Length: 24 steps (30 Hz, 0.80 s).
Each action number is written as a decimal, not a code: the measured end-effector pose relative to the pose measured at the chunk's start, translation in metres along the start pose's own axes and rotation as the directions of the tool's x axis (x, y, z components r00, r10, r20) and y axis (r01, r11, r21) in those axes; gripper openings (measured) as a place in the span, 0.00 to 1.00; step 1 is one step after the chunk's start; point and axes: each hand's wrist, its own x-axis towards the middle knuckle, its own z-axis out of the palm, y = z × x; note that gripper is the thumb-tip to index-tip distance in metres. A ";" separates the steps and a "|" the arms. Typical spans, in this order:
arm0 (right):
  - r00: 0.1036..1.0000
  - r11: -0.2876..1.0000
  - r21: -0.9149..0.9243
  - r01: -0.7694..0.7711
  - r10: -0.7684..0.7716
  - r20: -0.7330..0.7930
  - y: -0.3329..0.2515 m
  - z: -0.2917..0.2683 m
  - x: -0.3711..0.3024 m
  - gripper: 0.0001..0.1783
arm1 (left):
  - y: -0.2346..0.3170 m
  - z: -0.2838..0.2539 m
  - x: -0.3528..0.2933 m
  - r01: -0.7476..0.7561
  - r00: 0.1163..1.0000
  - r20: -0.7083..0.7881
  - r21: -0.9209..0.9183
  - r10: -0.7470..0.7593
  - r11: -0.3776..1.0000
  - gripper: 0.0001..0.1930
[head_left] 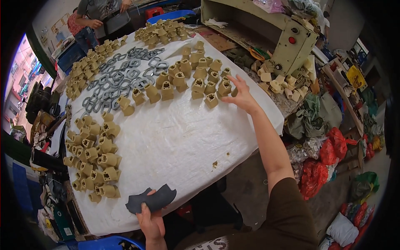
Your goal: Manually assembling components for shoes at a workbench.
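Note:
My left hand [151,223] pinches a bent dark grey sheet [156,200] with uneven edges, low over the near edge of the table; its material is hard to tell. At the right side of the table, my right hand [243,96] is stretched out with thumb and fingers apart. It is beside a cluster of small tan hollow blocks [211,100], and one block shows partly between the thumb and fingers. Whether the fingers touch it I cannot tell. More tan blocks [109,160] lie in rows along the left edge. White sheeting [175,141] covers the table.
Several grey metal rings [118,79] are spread mid-table, with tan blocks [160,31] heaped behind. A green machine box [291,46] with a red button stands at right, near loose pale blocks [279,85] and red bags [314,177]. Another person [104,16] stands at the far side.

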 end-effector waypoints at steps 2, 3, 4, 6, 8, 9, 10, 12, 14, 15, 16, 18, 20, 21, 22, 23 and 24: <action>1.000 0.998 -0.059 0.022 -0.021 0.013 0.006 0.009 0.004 0.49 | -0.001 0.000 0.000 0.001 0.999 -0.048 0.005 -0.001 1.000 0.21; 1.000 0.998 -0.057 0.022 -0.022 0.011 0.007 0.014 0.005 0.49 | -0.001 -0.001 0.000 -0.001 0.999 -0.046 0.006 0.001 1.000 0.21; 0.997 0.992 -0.124 0.021 -0.030 -0.071 0.006 0.020 0.006 0.46 | -0.002 -0.001 0.000 0.013 0.998 -0.064 -0.001 -0.013 1.000 0.21; 0.987 0.982 -0.187 0.018 -0.047 -0.151 0.015 0.031 0.008 0.44 | -0.003 0.001 0.000 0.024 0.996 -0.083 -0.008 -0.024 1.000 0.21; 0.925 0.980 -0.128 0.155 -0.190 -0.329 0.026 0.039 0.012 0.38 | -0.004 0.006 0.000 0.045 0.995 -0.083 -0.011 -0.046 0.999 0.20; 0.924 0.979 -0.127 0.159 -0.193 -0.330 0.033 0.040 0.013 0.38 | -0.005 0.005 0.000 0.041 0.996 -0.084 -0.012 -0.042 0.999 0.20; 0.923 0.977 -0.165 0.135 -0.184 -0.337 0.032 0.039 0.012 0.37 | -0.005 0.001 -0.001 0.044 0.998 -0.034 -0.013 -0.045 0.999 0.19; 0.922 0.973 -0.201 0.112 -0.177 -0.344 0.028 0.038 0.011 0.35 | -0.005 -0.001 -0.001 0.045 0.999 0.015 -0.011 -0.045 0.999 0.18; 0.947 0.979 -0.198 0.057 -0.116 -0.299 0.020 0.032 0.008 0.34 | -0.004 0.000 -0.001 0.054 0.998 -0.007 -0.030 -0.054 0.998 0.18; 0.947 0.979 -0.196 0.058 -0.116 -0.298 0.021 0.034 0.009 0.34 | -0.004 0.000 -0.002 0.053 0.999 -0.009 -0.029 -0.053 0.998 0.18; 0.944 0.981 -0.185 0.050 -0.107 -0.311 0.022 0.036 0.009 0.33 | -0.005 0.001 -0.002 0.056 0.998 -0.003 -0.031 -0.057 0.998 0.17; 0.941 0.984 -0.173 0.041 -0.096 -0.325 0.029 0.039 0.011 0.33 | -0.006 0.002 -0.002 0.060 0.998 0.003 -0.032 -0.060 0.998 0.17; 0.920 0.998 -0.045 0.036 -0.051 -0.388 0.037 0.041 0.018 0.32 | -0.007 0.000 -0.002 0.034 0.999 0.008 -0.002 -0.034 0.999 0.17; 0.920 0.998 -0.043 0.036 -0.050 -0.389 0.041 0.039 0.021 0.32 | -0.006 -0.002 -0.002 0.034 0.999 0.009 -0.001 -0.034 0.999 0.17; 0.919 0.932 0.352 0.084 0.064 -0.389 0.041 0.033 0.025 0.30 | -0.005 -0.003 -0.003 0.027 1.000 0.002 -0.019 -0.027 0.999 0.17; 0.924 0.714 0.689 0.125 0.169 -0.344 0.040 0.028 0.027 0.28 | -0.003 -0.004 -0.004 0.020 1.000 -0.005 -0.037 -0.021 0.999 0.17; 0.851 0.673 0.702 0.232 0.210 -0.482 0.040 0.022 0.027 0.25 | -0.002 -0.004 -0.004 0.017 1.000 -0.008 -0.042 -0.018 0.999 0.17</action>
